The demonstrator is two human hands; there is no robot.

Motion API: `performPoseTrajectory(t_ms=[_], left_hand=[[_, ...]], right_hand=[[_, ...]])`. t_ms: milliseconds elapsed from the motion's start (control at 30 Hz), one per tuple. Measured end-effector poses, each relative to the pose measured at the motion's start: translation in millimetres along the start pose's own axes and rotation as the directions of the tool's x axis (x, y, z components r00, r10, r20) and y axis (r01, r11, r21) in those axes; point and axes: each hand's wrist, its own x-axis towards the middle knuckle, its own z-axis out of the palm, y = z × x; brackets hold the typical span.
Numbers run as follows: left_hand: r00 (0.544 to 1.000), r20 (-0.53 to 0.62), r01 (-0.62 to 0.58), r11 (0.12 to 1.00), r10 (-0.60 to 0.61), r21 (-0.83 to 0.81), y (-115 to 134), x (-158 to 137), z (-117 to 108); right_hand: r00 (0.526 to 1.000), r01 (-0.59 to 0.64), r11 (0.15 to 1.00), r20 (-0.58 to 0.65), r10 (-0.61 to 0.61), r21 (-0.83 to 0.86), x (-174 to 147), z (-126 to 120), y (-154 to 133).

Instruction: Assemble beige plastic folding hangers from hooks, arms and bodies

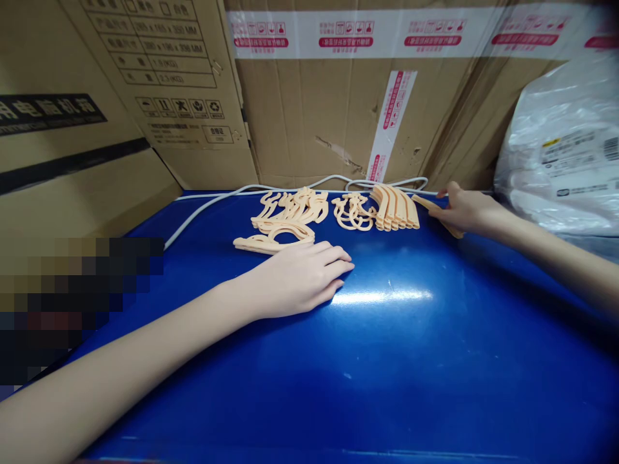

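My left hand (309, 277) lies palm down on the blue table, fingers stretched out, just in front of folded beige plastic hangers (283, 235). More beige hanger pieces with curved ends (294, 205) are heaped behind these. Farther right, a small pile of beige hooks (355, 211) sits beside a neat stack of curved beige hanger arms (394, 207). At the right, my right hand (467, 207) is closed on a beige hanger arm (454, 231), fingers at its upper side; part of the piece is hidden by the hand.
Cardboard boxes (309, 122) wall off the back and left of the blue table (362, 374). A white cable (203, 212) runs along the back edge behind the pieces. Clear plastic bags with a printed label (570, 148) bulge at the right. The lower left is pixelated.
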Motion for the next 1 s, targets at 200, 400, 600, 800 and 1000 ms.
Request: performPoseTrajectory(t_ms=[200,400,600,800,1000], left_hand=[[1.000,0.020,-0.007,1.000,0.006,0.025,0,1,-2],[0.999,-0.053,0.007,0.994,-0.001,0.108,0,3,-13],[0.967,-0.254,0.066,0.984,-0.022,0.166,3,2,-18],[0.954,-0.295,0.119,0.975,-0.060,0.187,5,3,-17],[0.982,-0.143,0.141,0.986,-0.127,0.091,3,3,-8]], right_hand=[[0.997,-0.061,0.997,-0.039,0.062,0.046,-9,-30,-14],[0.932,0.352,0.871,-0.213,-0.293,0.344,-44,-49,-50],[0.822,0.546,0.661,-0.176,-0.541,0.516,-75,-46,-76],[0.657,0.561,0.514,0.028,-0.753,0.649,-101,-36,-96],[0.669,0.515,0.536,0.077,-0.739,0.668,-98,-31,-97]])
